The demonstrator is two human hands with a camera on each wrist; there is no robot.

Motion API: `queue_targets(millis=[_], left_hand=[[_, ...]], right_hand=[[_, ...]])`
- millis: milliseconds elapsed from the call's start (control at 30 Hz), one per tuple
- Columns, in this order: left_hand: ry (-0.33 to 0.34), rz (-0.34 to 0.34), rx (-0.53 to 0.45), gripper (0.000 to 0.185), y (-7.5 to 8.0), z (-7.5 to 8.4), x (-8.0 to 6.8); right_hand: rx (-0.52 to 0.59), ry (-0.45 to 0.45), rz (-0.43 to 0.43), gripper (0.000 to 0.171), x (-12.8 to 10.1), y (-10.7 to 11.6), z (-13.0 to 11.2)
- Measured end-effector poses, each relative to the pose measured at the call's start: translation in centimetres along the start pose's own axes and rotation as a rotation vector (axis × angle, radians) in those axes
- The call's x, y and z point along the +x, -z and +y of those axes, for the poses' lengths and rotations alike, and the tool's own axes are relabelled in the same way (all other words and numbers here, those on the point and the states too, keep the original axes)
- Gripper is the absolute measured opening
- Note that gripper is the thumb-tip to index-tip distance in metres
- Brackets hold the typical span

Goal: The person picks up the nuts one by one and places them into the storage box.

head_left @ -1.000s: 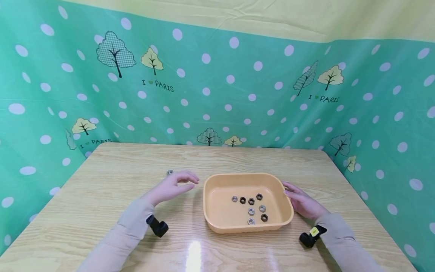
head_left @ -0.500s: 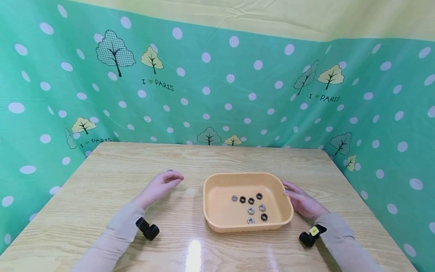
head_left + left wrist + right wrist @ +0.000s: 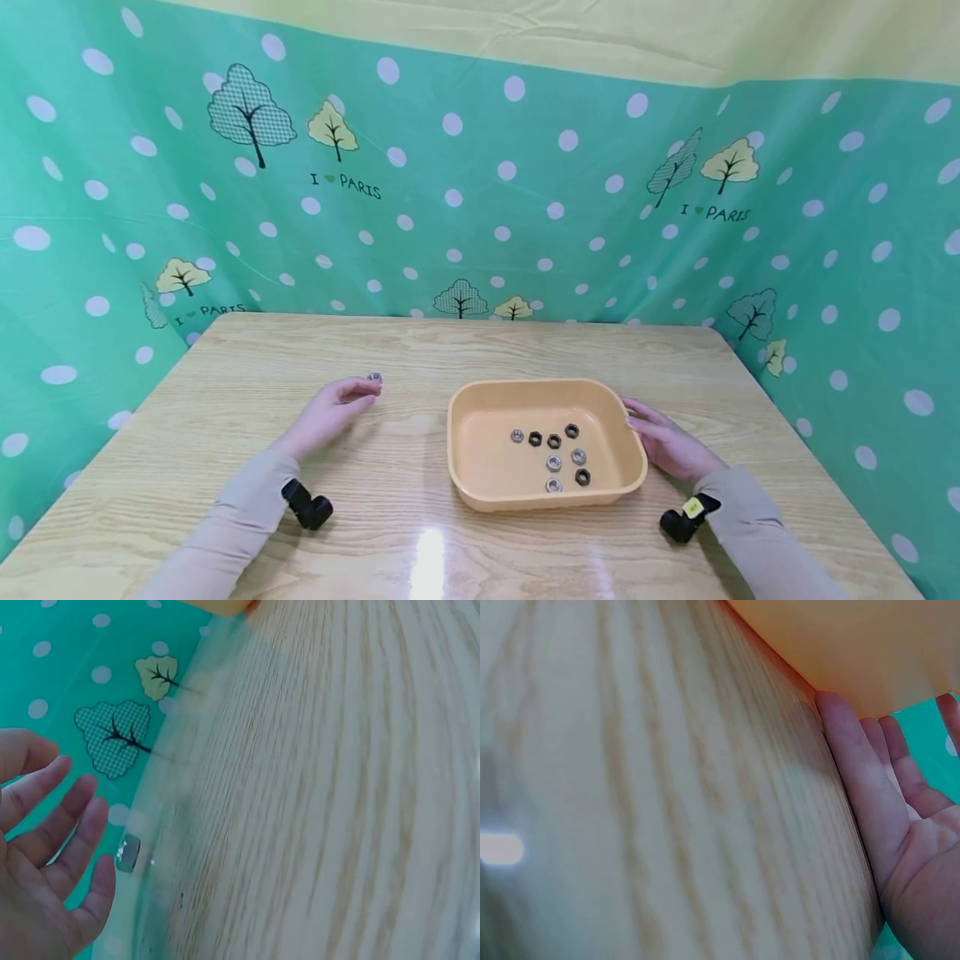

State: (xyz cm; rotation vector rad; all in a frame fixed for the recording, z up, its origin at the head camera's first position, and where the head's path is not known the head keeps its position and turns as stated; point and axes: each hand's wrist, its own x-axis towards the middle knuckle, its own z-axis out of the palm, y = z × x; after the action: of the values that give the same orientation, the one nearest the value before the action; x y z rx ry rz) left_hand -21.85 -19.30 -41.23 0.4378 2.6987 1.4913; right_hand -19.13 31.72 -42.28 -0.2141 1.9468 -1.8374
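— Green dotted cloth with little trees [image 3: 480,183] walls us in on three sides, and under it lies our pale wooden desk [image 3: 450,550]. Next in size, the orange tray [image 3: 459,467] sits right of the desk's middle, a little toward the near edge.

— Our right hand [image 3: 667,446] lies flat against the tray's right wall, fingers straight, gripping nothing. Our left hand [image 3: 330,410] is relaxed and open, holding nothing, fingertips just beside the lone silver nut [image 3: 374,377] lying left of the tray, toward the far edge.

— For the pickup, we judge a thumb-and-forefinger pinch across the nut's flats works best; it lies flat, so fingertips must come low or they'll skate it away. The right hand should brace the tray.

— Inside the tray we count about eight nuts [image 3: 554,463], silver and black mixed.

— Hard to tell whether a fingertip touches the lone nut. The left wrist view blurs it, and the right wrist view shows only tray wall and fingers.
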Motion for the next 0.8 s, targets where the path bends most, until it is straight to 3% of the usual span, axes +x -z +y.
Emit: queue_targets(millis=[400, 800], left_hand=[[0.061, 0.067, 0.026, 0.037, 0.7, -0.8, 1.0], [0.128, 0.024, 0.128, 0.057, 0.7, -1.0, 2.3]], right_hand=[[0.005, 0.007, 0.007, 0.063, -0.1, 0.0, -0.2], [0.027, 0.009, 0.01, 0.061, -0.2, -0.1, 0.0]])
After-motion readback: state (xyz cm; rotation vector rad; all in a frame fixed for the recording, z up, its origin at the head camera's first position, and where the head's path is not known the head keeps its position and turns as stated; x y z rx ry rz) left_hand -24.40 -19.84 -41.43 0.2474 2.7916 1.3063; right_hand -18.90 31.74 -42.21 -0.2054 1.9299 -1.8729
